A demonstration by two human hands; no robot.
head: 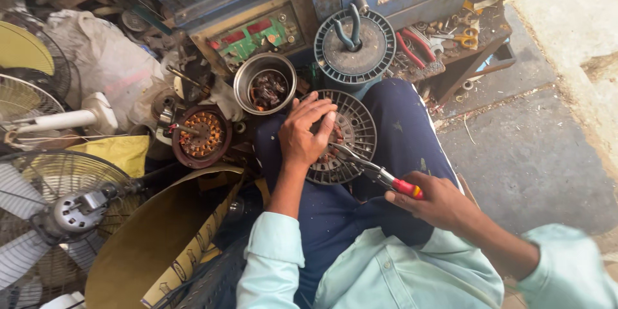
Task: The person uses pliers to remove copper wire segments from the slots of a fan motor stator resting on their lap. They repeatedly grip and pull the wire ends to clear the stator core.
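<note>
We noted the left hand (302, 134) spread flat, unclenched, pressing a round vented motor cover (347, 130) that lay on the person's lap. The right hand (438, 201) was closed around red-handled pliers (376, 171), tips at the cover's centre. A steel bowl (264, 82) and copper-wound stator (200, 135) lay just left.
</note>
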